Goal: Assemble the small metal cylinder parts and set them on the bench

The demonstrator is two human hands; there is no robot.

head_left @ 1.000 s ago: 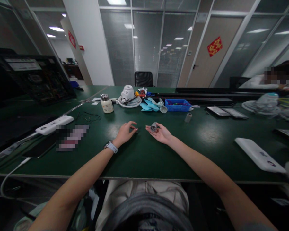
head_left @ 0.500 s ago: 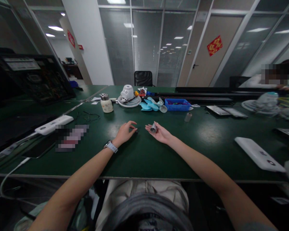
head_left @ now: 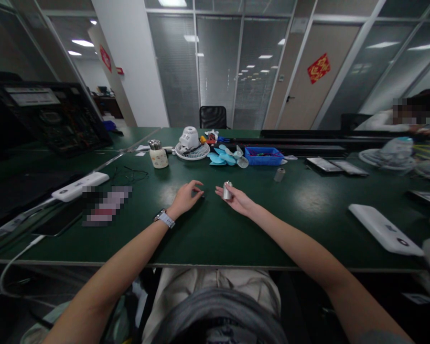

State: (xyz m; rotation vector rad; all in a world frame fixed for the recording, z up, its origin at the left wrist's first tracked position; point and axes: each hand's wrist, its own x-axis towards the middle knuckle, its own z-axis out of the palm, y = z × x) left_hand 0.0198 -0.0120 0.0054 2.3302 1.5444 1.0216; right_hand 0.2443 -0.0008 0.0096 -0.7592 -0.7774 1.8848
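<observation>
My right hand (head_left: 237, 199) lies palm up on the green table (head_left: 215, 234) and holds a small silver cylinder (head_left: 227, 190) upright between its fingers. My left hand (head_left: 186, 197), with a watch (head_left: 165, 219) at the wrist, rests just to the left, fingers curled down, tips touching the tabletop near a tiny dark part. A second small grey cylinder (head_left: 279, 175) stands alone further right. Behind lie a white fan grille and housing (head_left: 191, 145), light blue fan blades (head_left: 224, 157) and a blue tray (head_left: 264, 155).
A cream bottle (head_left: 158, 154) stands at back left. White power strips lie at left (head_left: 80, 186) and right (head_left: 385, 229). A phone (head_left: 59, 220) lies near the left edge, flat panels (head_left: 335, 166) at back right. Another person (head_left: 412, 119) sits far right.
The silver cylinder has turned from lying in my right palm to standing upright between my fingers. My left hand has stayed in place.
</observation>
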